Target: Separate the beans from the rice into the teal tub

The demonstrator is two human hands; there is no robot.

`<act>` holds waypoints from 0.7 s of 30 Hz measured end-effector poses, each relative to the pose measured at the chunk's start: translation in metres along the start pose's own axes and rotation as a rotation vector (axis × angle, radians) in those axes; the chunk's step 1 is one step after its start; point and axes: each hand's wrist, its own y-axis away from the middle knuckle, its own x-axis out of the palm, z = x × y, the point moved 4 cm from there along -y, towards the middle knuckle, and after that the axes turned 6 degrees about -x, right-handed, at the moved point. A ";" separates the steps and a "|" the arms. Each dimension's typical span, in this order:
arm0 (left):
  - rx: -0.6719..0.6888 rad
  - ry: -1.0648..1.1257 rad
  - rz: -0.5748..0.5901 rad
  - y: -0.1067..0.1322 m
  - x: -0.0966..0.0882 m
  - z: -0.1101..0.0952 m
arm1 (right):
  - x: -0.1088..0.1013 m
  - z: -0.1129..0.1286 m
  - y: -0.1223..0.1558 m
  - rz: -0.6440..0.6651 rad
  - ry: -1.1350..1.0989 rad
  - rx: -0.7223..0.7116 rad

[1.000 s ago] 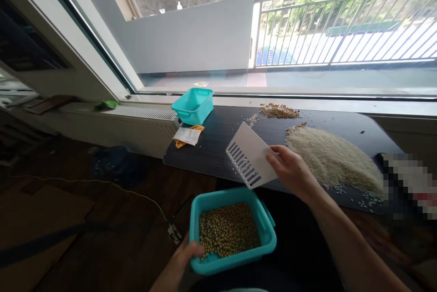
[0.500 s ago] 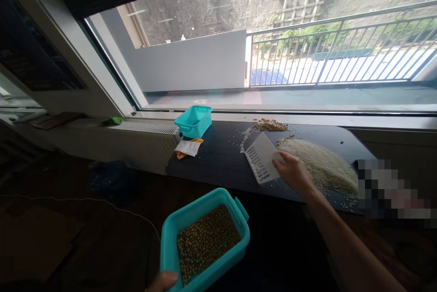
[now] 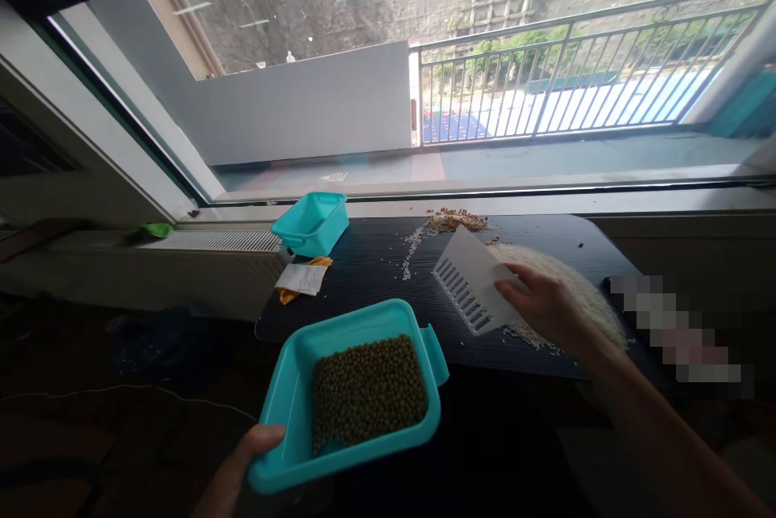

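Two bare hands are well apart, each closed on something. The left hand (image 3: 242, 457) grips the near left corner of a turquoise tub (image 3: 357, 457), thumb over the rim, other fingers hidden. The tub is in front of the bench (image 3: 369, 284); its long axis runs from the left hand outward to the right, rising a little toward the window, and a handle tab on the opposite end points toward the right hand's side. Green, pea-like beans (image 3: 369, 389) gather away from the left hand, with bare floor beside its thumb.

The right hand (image 3: 539, 300) pinches the right side of a flat white slotted plate (image 3: 476, 271) over the bench. Its slotted edge faces down and left, toward the tub; the row of slots slants from upper left to lower right.

Beneath and beyond the right hand spreads a heap of white rice (image 3: 591, 292). Farther out, to its left, lie a small orange-brown pile (image 3: 456, 220) and a trail of loose grains (image 3: 414, 247). Beyond the left hand are a second turquoise tub (image 3: 315, 227) and, nearer, a white folded sheet (image 3: 301, 279) on an orange cloth (image 3: 321, 262).
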 end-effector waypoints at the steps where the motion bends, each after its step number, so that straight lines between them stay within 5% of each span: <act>1: -0.028 -0.015 -0.012 -0.003 0.003 -0.005 | 0.007 0.003 0.002 0.034 -0.026 -0.016; 5: 0.008 -0.016 0.006 -0.019 0.027 -0.030 | 0.023 0.003 0.012 0.121 -0.072 -0.054; 9: 0.188 -0.021 0.018 -0.039 0.045 -0.059 | -0.001 -0.021 0.012 0.015 0.016 0.000; 14: 0.184 -0.122 -0.037 -0.062 0.043 -0.087 | -0.029 -0.039 -0.006 -0.130 0.140 0.039; 21: 0.132 -0.292 -0.053 -0.083 0.041 -0.112 | -0.051 -0.019 -0.057 -0.160 0.287 0.076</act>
